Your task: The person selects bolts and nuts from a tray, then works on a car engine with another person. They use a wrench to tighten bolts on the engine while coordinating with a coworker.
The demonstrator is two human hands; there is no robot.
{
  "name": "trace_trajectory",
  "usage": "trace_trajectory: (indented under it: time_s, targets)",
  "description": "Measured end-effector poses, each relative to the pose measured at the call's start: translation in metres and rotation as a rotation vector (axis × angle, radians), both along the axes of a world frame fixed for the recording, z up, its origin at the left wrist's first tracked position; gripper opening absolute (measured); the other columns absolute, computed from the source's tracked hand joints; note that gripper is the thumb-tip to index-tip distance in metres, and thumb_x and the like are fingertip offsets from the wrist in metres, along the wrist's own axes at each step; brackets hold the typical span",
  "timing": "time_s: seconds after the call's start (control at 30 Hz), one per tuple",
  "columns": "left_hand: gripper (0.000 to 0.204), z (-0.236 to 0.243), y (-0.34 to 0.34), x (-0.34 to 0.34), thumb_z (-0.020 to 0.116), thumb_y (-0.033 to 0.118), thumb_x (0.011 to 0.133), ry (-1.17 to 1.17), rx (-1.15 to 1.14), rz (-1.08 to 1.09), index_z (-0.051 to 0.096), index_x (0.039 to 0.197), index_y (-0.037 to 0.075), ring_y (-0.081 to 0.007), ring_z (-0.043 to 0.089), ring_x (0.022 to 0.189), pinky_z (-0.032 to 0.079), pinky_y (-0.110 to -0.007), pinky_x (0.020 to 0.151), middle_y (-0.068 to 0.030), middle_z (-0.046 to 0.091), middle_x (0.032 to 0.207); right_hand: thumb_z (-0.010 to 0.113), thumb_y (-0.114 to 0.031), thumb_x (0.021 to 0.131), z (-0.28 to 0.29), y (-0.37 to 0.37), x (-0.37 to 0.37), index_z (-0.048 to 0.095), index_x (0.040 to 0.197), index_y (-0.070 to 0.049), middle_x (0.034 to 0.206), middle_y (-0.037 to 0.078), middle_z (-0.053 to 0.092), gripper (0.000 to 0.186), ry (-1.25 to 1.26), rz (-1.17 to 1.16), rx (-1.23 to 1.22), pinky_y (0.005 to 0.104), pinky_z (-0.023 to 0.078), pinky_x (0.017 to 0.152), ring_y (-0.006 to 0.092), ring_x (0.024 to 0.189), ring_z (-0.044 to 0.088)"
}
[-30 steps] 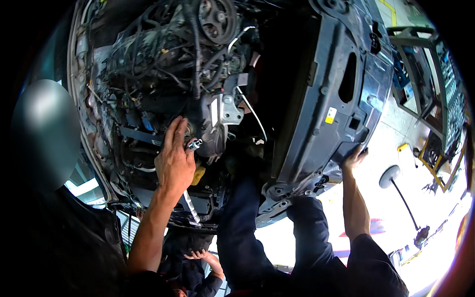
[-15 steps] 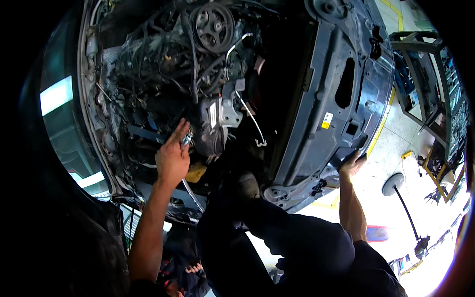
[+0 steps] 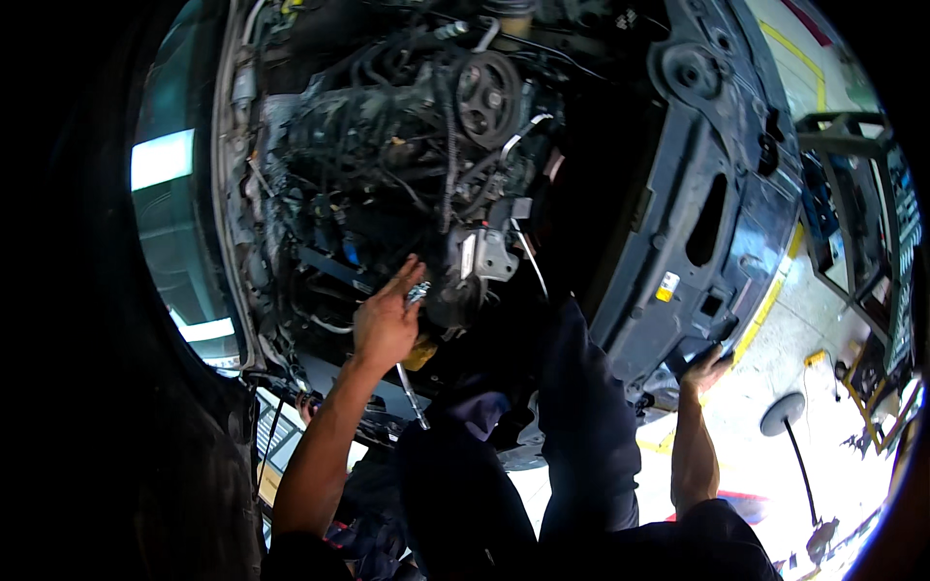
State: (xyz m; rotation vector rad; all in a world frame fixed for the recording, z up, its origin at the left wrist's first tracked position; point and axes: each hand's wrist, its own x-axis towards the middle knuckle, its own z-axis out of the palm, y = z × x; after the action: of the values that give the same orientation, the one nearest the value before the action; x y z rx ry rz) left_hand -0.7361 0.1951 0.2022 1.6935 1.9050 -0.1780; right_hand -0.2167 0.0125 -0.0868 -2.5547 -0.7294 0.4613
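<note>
My left hand (image 3: 386,324) is over the engine bay, its fingers closed round a long silver ratchet (image 3: 412,395). One shiny end of the tool shows beside my fingers and its shaft sticks out below my palm. Close by are a dark engine part (image 3: 452,295) with a grey metal bracket (image 3: 499,254) and a yellow piece (image 3: 419,353). Away to the right, my right hand (image 3: 705,371) rests on the outer edge of the car's front panel (image 3: 635,295), fingers curled over it. Those fingertips are partly hidden.
My dark-trousered legs (image 3: 588,416) are against the engine bay. A pulley (image 3: 487,100) lies at the far side, the windscreen (image 3: 179,232) on the left. A person in dark clothing (image 3: 373,513) is at lower left. A metal rack (image 3: 852,223) and a round-based stand (image 3: 783,414) are on the right.
The whole view has shifted, so the car appears further right and lower. My legs have moved, one now covering part of the pale rod. Both hands keep their places on the ratchet and panel.
</note>
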Motion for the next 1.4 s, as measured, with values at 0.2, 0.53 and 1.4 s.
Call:
trace_trajectory:
  time_s: [0.2,0.53,1.4]
  targets:
    - [0.059,0.002,0.0,0.0,0.062,0.002,0.084,0.036,0.012,-0.02,0.053,0.139,0.021,-0.0304,0.064,0.11,0.056,-0.038,0.086,0.002,0.052,0.144,0.04,-0.062,0.096,-0.003,-0.003,0.002,0.039,0.141,0.008,0.138,0.032,0.046,0.083,-0.041,-0.016,0.017,0.0478,0.031,0.109,0.0455,0.128,0.043]
    - [0.059,-0.013,-0.013,-0.009,0.062,0.001,0.083,0.004,0.041,-0.012,0.052,0.14,0.013,-0.0182,0.069,0.101,0.059,-0.029,0.068,0.0021,0.047,0.149,0.036,-0.056,0.1,-0.01,-0.007,0.014,0.041,0.139,0.007,0.134,0.035,0.048,0.075,-0.043,-0.04,-0.039,0.052,0.037,0.101,0.0468,0.121,0.048]
    - [0.034,-0.034,-0.168,-0.276,0.051,0.029,0.104,-0.396,0.681,1.43,0.066,0.089,0.002,-0.0076,0.05,0.044,0.039,-0.021,0.042,-0.0014,0.058,0.057,0.059,-0.004,0.089,0.237,0.151,-0.256,0.064,0.105,-0.001,0.097,0.014,0.066,0.018,0.266,1.226,-0.425,0.0369,0.052,0.075,0.0257,0.082,0.065]
